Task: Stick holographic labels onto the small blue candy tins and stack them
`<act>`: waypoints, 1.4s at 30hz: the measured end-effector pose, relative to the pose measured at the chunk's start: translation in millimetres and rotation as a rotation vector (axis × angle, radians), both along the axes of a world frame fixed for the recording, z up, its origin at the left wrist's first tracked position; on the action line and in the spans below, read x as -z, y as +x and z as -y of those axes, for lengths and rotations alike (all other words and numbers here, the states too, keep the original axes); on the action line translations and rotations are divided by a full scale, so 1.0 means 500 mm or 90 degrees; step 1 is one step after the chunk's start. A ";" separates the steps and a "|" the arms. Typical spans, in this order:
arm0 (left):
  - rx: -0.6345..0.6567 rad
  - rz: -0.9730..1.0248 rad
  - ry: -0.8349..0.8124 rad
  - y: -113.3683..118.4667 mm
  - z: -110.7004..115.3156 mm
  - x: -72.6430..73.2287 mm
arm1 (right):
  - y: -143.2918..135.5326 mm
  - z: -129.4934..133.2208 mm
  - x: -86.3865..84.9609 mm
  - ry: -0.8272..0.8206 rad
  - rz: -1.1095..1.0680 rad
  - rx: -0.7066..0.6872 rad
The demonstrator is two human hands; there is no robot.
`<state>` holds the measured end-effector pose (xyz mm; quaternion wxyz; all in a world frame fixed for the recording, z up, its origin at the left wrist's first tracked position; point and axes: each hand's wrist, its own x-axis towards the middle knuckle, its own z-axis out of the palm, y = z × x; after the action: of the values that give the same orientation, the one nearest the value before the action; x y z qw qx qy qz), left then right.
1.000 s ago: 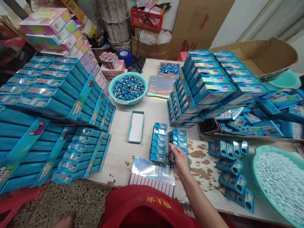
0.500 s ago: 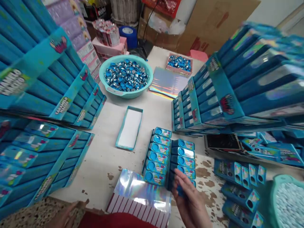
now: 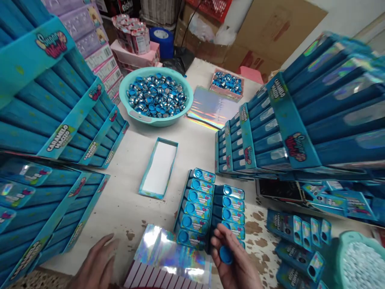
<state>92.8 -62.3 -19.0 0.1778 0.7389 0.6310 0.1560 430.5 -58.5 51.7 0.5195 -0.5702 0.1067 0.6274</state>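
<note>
At the lower right, my right hand [image 3: 236, 261] has its fingers curled around a round blue cap [image 3: 225, 255], beside the right row of small blue boxes [image 3: 233, 204]. My left hand [image 3: 95, 265] is over the table at the lower left, fingers apart and holding nothing. Between my hands lies a silvery holographic sheet [image 3: 168, 245] with a striped lower edge. The left row of blue boxes [image 3: 197, 198] stands just above it. An open shallow tray [image 3: 141, 189] with a white bottom lies further up, left of the rows.
A turquoise basin [image 3: 144, 119] of blue and silver caps stands at the back, near a pink box [image 3: 227, 95] of caps. Tall stacks of blue display boxes [image 3: 70, 116] flank both sides. A basin of white pieces [image 3: 341, 257] sits at the lower right, beside more blue boxes.
My left hand has risen over the table from the lower edge. My right hand has turned, showing the blue cap more clearly. The camera view has shifted slightly.
</note>
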 end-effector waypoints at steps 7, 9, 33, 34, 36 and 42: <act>0.321 0.132 0.156 0.273 -0.108 -0.123 | -0.091 -0.054 -0.032 0.044 -0.095 -0.007; 0.361 0.135 0.171 0.324 -0.122 -0.144 | -0.107 -0.077 -0.038 0.080 -0.078 -0.009; 0.195 -0.021 -0.230 0.200 -0.176 -0.064 | -0.088 0.149 0.068 0.131 0.485 -0.413; 0.230 -0.043 -0.254 0.197 -0.137 -0.049 | -0.087 0.160 0.074 0.131 0.513 -0.413; 0.251 -0.101 -0.280 0.197 -0.093 -0.029 | -0.082 0.187 0.088 0.102 0.604 -0.391; 0.257 -0.033 -0.419 0.203 -0.119 -0.018 | -0.051 0.246 0.159 -0.054 0.715 -0.159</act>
<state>194.5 -3.0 -9.9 0.4165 0.7555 0.4932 -0.1121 404.8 -181.3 -27.6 0.3947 -0.8446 -0.2287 0.2801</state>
